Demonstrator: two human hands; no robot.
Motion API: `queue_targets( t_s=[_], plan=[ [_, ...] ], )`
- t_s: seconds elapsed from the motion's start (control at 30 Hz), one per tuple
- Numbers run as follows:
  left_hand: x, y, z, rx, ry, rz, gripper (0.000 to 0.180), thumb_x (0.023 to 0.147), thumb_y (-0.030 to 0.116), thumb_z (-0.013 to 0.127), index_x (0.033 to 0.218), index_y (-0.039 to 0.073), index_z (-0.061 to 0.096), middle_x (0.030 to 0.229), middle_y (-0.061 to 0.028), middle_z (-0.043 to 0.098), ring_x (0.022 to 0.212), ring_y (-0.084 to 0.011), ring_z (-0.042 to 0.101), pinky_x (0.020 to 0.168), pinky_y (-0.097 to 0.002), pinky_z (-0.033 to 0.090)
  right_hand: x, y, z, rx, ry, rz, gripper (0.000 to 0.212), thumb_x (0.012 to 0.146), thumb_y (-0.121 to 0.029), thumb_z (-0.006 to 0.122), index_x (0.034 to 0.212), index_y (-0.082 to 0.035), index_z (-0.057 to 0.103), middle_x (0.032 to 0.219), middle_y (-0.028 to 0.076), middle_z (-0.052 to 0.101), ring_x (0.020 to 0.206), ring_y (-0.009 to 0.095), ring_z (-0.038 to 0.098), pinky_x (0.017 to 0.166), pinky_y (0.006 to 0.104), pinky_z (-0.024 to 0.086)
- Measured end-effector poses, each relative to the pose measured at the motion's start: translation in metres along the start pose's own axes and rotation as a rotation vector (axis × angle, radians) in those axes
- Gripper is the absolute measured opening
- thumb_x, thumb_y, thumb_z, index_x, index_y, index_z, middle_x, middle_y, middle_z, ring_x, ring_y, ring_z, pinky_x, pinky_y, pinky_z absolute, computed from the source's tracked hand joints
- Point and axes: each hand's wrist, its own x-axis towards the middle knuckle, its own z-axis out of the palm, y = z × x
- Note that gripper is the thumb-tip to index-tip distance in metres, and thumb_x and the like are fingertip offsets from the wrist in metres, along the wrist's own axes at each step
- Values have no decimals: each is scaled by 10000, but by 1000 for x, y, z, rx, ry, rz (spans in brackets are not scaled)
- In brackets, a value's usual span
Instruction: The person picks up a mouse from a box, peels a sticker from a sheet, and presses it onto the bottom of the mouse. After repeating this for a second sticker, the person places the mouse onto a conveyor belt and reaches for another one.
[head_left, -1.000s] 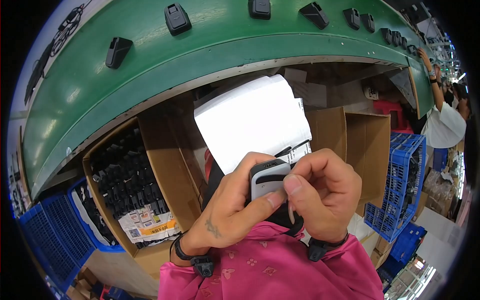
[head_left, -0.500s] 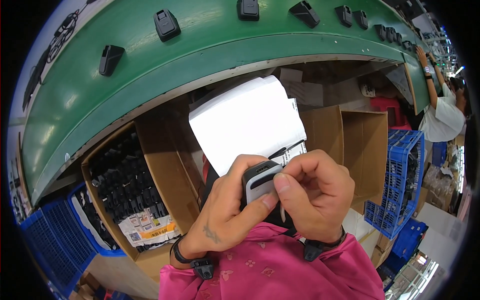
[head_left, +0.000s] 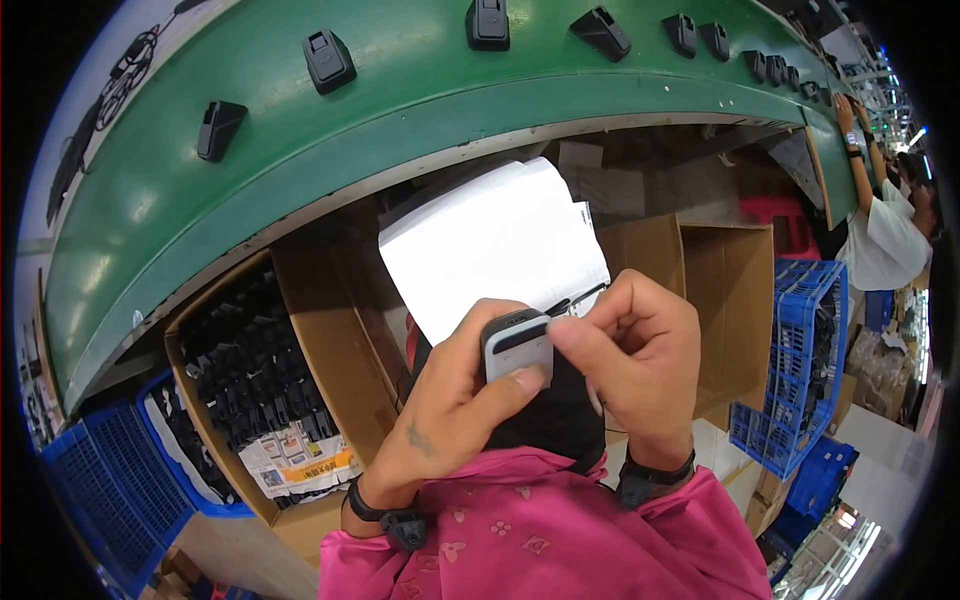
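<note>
My left hand (head_left: 455,400) is closed around a small grey and black plastic device (head_left: 517,355), held upright with its thumb on the pale front face. A dark recessed strip runs across the top of that face. Close to the device's upper right corner is my right hand (head_left: 640,355), its thumb and index finger pinched together; what they hold, if anything, is hidden. Behind the hands lies a large white sheet (head_left: 490,245). A thin black tool (head_left: 572,300) rests along its lower right edge, partly covered by my right hand.
Several black devices (head_left: 330,62) stand along the green bench (head_left: 400,120). To the left is a cardboard box (head_left: 335,350) packed with black parts; at right are another cardboard box (head_left: 735,310) and a blue crate (head_left: 790,370). A person in a white sleeve (head_left: 885,245) works far right.
The device has tilted so more of its pale face shows. My right hand has moved slightly up, its fingers at the device's upper right corner.
</note>
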Motion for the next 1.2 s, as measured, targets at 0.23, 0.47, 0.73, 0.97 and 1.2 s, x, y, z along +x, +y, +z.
queue_targets(
  t_s=[0.23,0.47,0.73,0.97,1.2],
  plan=[
    [4,-3,0,-326,-8,-149,426,807,233,611,1144,5,487,942,-93,598,847,-132,566,727,-242,454,-3,4,-4,72,22,53,192,944,-122,525,834,25,583,627,36,561,512,62,490,477,193,395],
    [-11,-2,-11,-349,6,-91,353,882,148,573,1191,16,464,995,-31,556,888,-87,511,769,-235,426,3,2,22,-252,-96,-108,185,929,-138,555,843,23,588,644,27,576,562,53,507,507,209,398],
    [-94,-41,-94,-208,398,-40,425,938,324,497,1258,49,447,913,1,489,765,-59,451,640,-221,407,0,35,-37,-94,226,-81,177,976,-163,491,873,-32,553,637,7,477,510,60,410,456,189,311],
    [-266,-189,-213,571,1449,-327,403,690,103,813,985,-64,597,847,-163,681,766,-191,650,691,-308,510,14,52,-94,-48,368,-157,171,989,-174,494,959,-27,578,706,-1,489,593,42,418,499,173,297],
    [-284,-294,-221,988,1284,-675,409,697,2,675,1079,-101,571,877,-298,604,870,-479,568,773,-483,460,12,45,-74,-81,290,-143,169,995,-156,468,921,-31,555,701,5,457,585,47,393,511,185,292]
  ],
)
